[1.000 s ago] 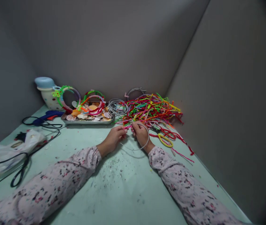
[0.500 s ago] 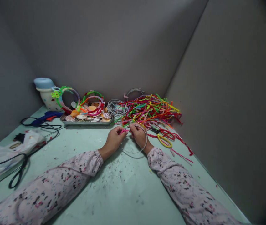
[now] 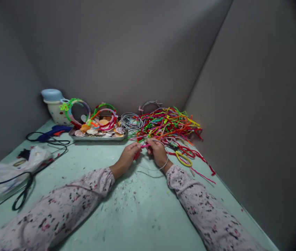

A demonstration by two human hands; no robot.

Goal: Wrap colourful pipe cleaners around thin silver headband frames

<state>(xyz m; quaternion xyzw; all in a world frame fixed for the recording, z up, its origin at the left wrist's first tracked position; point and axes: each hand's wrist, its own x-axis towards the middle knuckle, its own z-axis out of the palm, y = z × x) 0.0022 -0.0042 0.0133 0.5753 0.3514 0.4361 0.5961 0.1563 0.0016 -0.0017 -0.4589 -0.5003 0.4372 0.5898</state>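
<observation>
Above the middle of the table, my left hand [image 3: 126, 159] pinches a bright pink pipe cleaner [image 3: 145, 146]; some of it hangs below my fingertips. Close beside it, my right hand [image 3: 158, 153] is closed on a thin grey wire ring [image 3: 168, 154], whose loop curves round the wrist and down over the tabletop. Between the two sets of fingertips the pink pipe cleaner meets the wire. Just how it is wrapped is too small to make out.
Behind my hands, a metal tray [image 3: 98, 138] holds shells and finished-looking coloured hoops. Coiled wire [image 3: 131, 121] and a heap of pipe cleaners [image 3: 169, 122] lie to its right, with yellow-handled scissors [image 3: 184, 158]. Leftward are a glue gun [image 3: 51, 133], black cable [image 3: 29, 184], plastic bag [image 3: 9, 174] and lidded cup [image 3: 56, 109].
My hands have moved slightly apart, the right one shifting rightward with the wire ring. A pink stretch now spans the gap between them, and more pink shows under my left fingers.
</observation>
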